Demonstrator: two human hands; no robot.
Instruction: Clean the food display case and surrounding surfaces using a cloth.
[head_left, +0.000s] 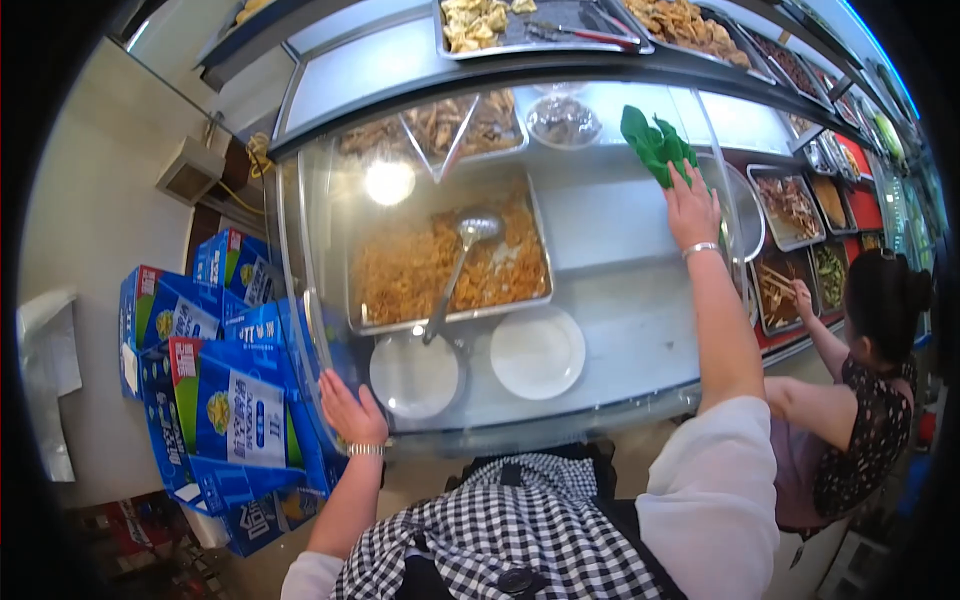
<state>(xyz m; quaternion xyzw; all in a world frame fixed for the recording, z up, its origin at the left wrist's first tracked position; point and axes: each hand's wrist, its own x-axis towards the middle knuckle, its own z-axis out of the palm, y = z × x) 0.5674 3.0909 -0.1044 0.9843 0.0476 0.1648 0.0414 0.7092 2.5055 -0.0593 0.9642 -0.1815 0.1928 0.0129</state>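
My right hand (691, 204) reaches far forward and presses a crumpled green cloth (649, 146) against the clear glass cover (615, 217) of a food display counter. My left hand (352, 409) lies flat at the glass's near left corner, fingers extended and thumb apart, holding nothing. Through the glass I see a metal tray of orange-brown food (405, 259) with a slotted serving spoon (465, 259) lying across it. Two white plates, a left one (415, 375) and a right one (538, 352), sit at the tray's near side.
Blue beer cartons (232, 412) are piled at the left. Above the glass, an upper shelf carries a tray (555, 26) with tongs (585, 34). At the right, a person (847, 420) holds wooden tongs or sticks (778, 281) over a food tray. Farther trays (787, 206) line the counter.
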